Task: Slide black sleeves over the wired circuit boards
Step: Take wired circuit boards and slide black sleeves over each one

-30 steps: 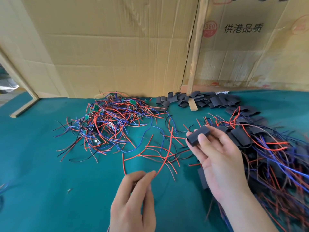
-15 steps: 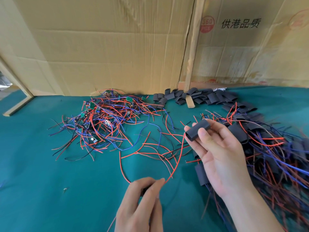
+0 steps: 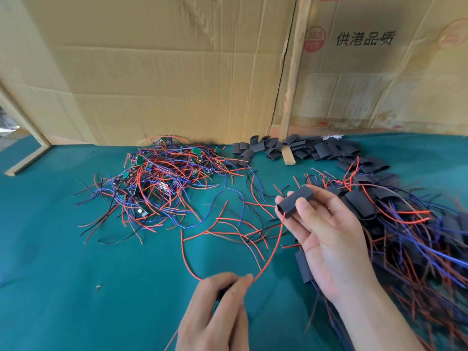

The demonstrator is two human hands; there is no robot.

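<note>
— Two hands over the green bench (image 3: 76,287). Right hand (image 3: 326,236) raised, palm up, pinching one black sleeve (image 3: 295,201) between thumb and fingertips, open end turned left.

— And the left hand (image 3: 217,310)?

— Low and near, fingers curled together, grip closed on something small and dark; cannot tell whether a board. Holding a red wire (image 3: 274,249) that arcs up from the fingertips toward the sleeve's mouth.

— Touching the sleeve?

— Ending just below its open end; entered or not, cannot tell.

— Where are the wired boards?

— Heaped at the back left: a tangle of red, blue and black wires (image 3: 162,188) with small green circuit boards (image 3: 195,150) showing through. Some loose red and black strands (image 3: 235,224) spread on the cloth between that heap and the hands.

— Spare sleeves?

— Piled along the back of the bench (image 3: 298,150), against the cardboard wall (image 3: 164,72) and around the foot of a wooden slat (image 3: 291,84).

— And on the right?

— A second heap (image 3: 405,224) behind and beside the right hand: black sleeves with wires trailing out, running toward the near right corner. One more sleeved piece (image 3: 304,267) lying just beside the right wrist, partly hidden by it.
</note>
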